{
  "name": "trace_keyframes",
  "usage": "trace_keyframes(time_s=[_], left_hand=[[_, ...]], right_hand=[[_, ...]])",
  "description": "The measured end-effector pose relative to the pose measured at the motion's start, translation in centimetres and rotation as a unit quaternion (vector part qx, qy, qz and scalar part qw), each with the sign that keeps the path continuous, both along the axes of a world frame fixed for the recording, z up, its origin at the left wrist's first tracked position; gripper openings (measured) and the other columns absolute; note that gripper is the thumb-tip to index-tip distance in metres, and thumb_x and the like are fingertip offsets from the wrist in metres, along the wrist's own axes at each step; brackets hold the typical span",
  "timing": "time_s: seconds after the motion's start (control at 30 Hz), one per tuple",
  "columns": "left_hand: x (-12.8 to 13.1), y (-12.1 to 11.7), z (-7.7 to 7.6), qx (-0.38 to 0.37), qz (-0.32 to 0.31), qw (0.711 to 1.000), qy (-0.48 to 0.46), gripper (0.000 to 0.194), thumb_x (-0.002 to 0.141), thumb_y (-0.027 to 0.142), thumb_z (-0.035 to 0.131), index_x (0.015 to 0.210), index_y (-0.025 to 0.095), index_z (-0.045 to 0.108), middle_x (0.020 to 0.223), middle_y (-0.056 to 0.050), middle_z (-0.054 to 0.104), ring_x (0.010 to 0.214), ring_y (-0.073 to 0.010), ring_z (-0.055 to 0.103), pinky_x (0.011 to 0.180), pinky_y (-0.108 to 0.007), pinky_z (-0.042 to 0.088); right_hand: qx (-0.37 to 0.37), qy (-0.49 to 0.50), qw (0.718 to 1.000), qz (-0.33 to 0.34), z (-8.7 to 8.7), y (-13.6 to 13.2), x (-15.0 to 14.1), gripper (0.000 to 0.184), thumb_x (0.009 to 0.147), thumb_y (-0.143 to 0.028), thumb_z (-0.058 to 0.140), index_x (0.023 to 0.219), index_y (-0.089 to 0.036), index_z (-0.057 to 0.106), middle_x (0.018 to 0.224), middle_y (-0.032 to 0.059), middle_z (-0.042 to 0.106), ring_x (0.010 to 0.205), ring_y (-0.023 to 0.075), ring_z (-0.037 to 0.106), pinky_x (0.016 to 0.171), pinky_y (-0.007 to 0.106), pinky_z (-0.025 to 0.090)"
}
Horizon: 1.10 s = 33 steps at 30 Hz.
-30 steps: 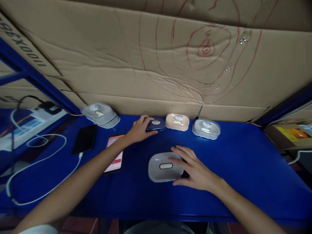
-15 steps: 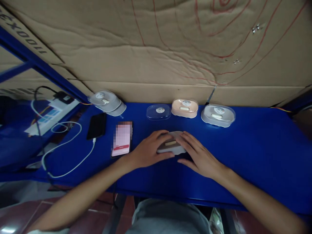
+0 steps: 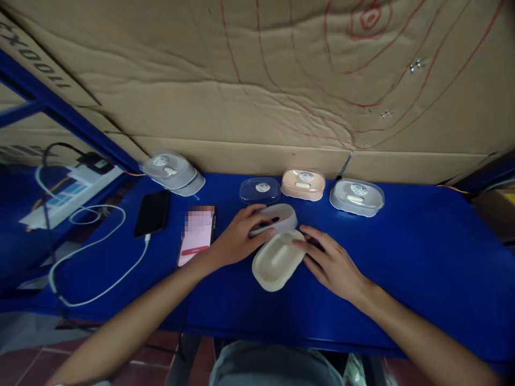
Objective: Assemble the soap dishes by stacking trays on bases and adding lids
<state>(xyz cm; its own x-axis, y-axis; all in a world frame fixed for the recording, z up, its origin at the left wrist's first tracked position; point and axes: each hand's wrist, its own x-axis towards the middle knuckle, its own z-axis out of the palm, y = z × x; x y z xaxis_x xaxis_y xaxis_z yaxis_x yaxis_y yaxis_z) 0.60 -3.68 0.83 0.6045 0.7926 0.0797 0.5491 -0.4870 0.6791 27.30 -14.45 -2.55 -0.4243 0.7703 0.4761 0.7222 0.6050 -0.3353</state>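
Note:
My left hand [image 3: 243, 233] grips the left end of a grey oval soap dish part [image 3: 286, 215] with a dark slot in its middle. Just in front of it is a cream oval soap dish tray [image 3: 270, 271], tilted with its hollow side showing and a raised bar inside. The fingers of my right hand [image 3: 332, 262] are closed on the tray's right edge. The two parts overlap or touch where they meet. Behind them lies a clear soap dish lid [image 3: 253, 191] with a round sticker.
At the back stand a pink lidded soap dish [image 3: 303, 192], a grey lidded one [image 3: 356, 206] and stacked grey ones [image 3: 177, 182]. To the left lie a lit phone [image 3: 197, 236], a dark phone [image 3: 152, 213] on a white cable and a power strip [image 3: 80, 190]. Cardboard [image 3: 241, 118] walls the back.
The grey dish between my hands has come apart into two pieces. The cream tray has swung toward me in my right hand, while the grey part stays in my left.

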Motion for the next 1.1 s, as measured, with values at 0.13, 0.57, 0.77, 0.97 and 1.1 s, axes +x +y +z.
trace_keyframes(time_s=[0.13,0.57,0.77,0.97,1.1], left_hand=[[-1.0,1.2,-0.6,0.102,0.008,0.992,0.075,0.037,0.099,0.049,0.063,0.124,0.022,0.067,0.158,-0.016,0.047,0.15,-0.036,0.043,0.123,-0.059,0.034],[-3.0,-0.3,0.7,0.093,-0.128,0.984,0.087,0.074,0.093,0.066,0.067,0.155,0.03,0.05,0.174,-0.015,0.028,0.162,-0.0417,0.02,0.127,-0.066,0.02],[-2.6,-0.8,-2.1,0.142,-0.171,0.972,0.075,0.082,0.082,0.069,0.078,0.15,0.029,0.057,0.166,-0.018,0.042,0.155,-0.0461,0.035,0.125,-0.071,0.017],[-2.8,-0.5,-1.4,0.137,-0.173,0.971,0.086,0.081,0.075,0.065,0.086,0.143,0.028,0.063,0.159,-0.017,0.052,0.152,-0.0463,0.039,0.126,-0.072,0.017],[-2.5,-0.5,-0.7,0.132,-0.129,0.982,0.035,0.06,0.083,0.058,0.082,0.132,0.025,0.069,0.151,-0.014,0.059,0.147,-0.04,0.047,0.126,-0.061,0.03]], right_hand=[[0.015,-0.056,0.996,0.074,0.4,-0.2,-0.3,0.019,0.106,-0.022,0.059,0.12,-0.018,0.07,0.12,0.0134,0.073,0.107,0.0263,0.071,0.089,0.043,0.06],[-0.002,-0.092,0.992,0.083,0.5,-0.9,-4.6,0.03,0.106,-0.034,0.06,0.128,-0.013,0.067,0.101,0.0081,0.075,0.087,0.0222,0.068,0.079,0.037,0.051],[0.004,-0.094,0.996,-0.008,4.5,5.0,-1.9,0.035,0.109,-0.033,0.051,0.141,-0.021,0.061,0.116,0.0111,0.075,0.104,0.0257,0.069,0.092,0.042,0.053],[-0.162,-0.172,0.957,-0.169,5.8,14.3,1.8,0.082,0.088,-0.04,0.08,0.158,-0.024,0.041,0.165,0.019,0.039,0.155,0.0421,0.033,0.123,0.064,0.027],[-0.2,-0.153,0.952,-0.172,5.3,15.8,3.3,0.077,0.079,-0.043,0.086,0.144,-0.026,0.049,0.146,0.0165,0.05,0.141,0.0379,0.051,0.117,0.063,0.038]])
